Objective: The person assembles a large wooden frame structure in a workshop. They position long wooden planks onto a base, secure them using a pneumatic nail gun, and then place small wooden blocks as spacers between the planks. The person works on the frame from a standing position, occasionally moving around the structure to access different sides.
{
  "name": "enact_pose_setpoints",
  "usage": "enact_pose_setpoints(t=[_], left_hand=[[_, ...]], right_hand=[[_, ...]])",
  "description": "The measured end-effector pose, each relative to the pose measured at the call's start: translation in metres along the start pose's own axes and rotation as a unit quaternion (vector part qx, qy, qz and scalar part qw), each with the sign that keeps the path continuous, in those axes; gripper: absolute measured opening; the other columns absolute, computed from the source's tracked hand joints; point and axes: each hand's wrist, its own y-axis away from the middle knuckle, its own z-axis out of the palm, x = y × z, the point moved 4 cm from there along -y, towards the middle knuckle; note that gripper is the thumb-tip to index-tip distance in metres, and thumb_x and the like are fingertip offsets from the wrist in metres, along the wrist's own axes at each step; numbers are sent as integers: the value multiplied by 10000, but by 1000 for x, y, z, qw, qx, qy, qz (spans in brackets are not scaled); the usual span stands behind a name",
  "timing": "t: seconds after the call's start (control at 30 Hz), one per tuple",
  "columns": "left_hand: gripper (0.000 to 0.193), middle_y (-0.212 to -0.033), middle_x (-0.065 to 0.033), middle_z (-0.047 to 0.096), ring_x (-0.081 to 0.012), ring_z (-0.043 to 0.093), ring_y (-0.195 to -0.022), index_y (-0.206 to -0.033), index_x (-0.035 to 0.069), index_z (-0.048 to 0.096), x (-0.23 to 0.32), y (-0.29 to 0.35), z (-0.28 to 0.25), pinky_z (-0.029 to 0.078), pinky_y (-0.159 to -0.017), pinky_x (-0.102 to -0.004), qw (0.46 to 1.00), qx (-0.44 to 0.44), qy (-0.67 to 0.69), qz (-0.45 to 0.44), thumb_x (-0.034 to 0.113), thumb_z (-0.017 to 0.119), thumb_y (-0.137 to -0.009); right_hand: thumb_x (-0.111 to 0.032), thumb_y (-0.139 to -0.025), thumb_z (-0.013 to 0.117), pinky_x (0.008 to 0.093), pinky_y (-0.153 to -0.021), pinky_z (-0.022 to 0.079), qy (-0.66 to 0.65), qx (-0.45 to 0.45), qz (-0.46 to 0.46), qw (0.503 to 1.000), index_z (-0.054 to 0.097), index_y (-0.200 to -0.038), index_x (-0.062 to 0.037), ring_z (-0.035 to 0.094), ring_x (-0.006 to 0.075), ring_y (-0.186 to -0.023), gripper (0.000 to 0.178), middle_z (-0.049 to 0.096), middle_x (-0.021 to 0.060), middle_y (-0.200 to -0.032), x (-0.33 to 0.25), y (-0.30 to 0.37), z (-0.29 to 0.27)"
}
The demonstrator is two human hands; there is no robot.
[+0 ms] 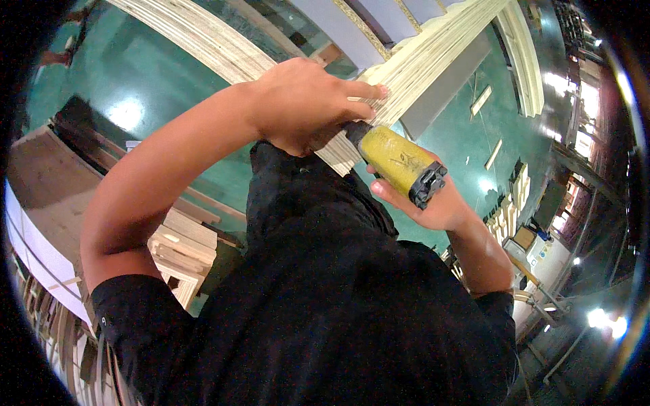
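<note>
My right hand (440,203) is wrapped around a yellow power tool (399,159) with black ends. Its fingers and thumb show along the near side of the tool, and the rest of the grip is hidden beneath the body. The tool's black front end points left, close to the fingers of my left hand (311,101). That hand is bent over a bundle of long pale wooden strips (338,154), gripping them near a corner where strips from two directions meet. Its thumb is hidden. From the corner, strips (196,37) run to the far left and other layered strips (440,61) to the far right.
Lilac panels (386,24) with raw board edges stand beyond the corner. A curved stack of pale strips (520,64) lies at far right. Loose offcuts (481,100) lie on the green floor (196,74). More wood pieces (183,243) are stacked beside my left arm.
</note>
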Motion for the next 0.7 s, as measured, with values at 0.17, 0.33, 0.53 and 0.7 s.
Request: enact_pose_setpoints(t=[0.17, 0.33, 0.53, 0.7], left_hand=[[648, -1532, 38, 539, -337, 748, -875, -1267, 262, 616, -2, 2, -7, 615, -638, -470, 1000, -5, 14, 3, 106, 834, -677], [681, -1555, 42, 508, -346, 744, -934, -1284, 266, 605, -2, 1, -4, 630, -669, -468, 1000, -3, 13, 1, 114, 845, -665], [705, -1568, 43, 491, -380, 700, -1104, -1318, 264, 595, -1, 1, -6, 647, -732, -467, 1000, -27, 0, -1, 99, 832, -675], [676, -1580, 39, 483, -356, 713, -1074, -1321, 255, 602, -2, 2, 0, 641, -741, -463, 1000, -7, 10, 1, 87, 808, -700]], right_hand=[[-204, -893, 827, 351, -977, 530, -11, 11, -1, 1000, 609, -1285, -2, 699, 215, -1056, 492, 730, 135, -1142, -8, 0, 3], [-173, -890, 831, 350, -979, 528, -30, 24, 16, 999, 610, -1278, 8, 694, 198, -1077, 482, 727, 128, -1140, -7, 4, 5], [-160, -857, 868, 361, -1005, 514, 72, 54, -74, 993, 557, -1341, 39, 680, 219, -1120, 609, 701, 151, -1190, 7, 10, 6], [-171, -842, 879, 370, -1008, 507, 210, 77, -144, 964, 553, -1350, 37, 683, 252, -1095, 639, 693, 151, -1204, 10, 17, 6]])
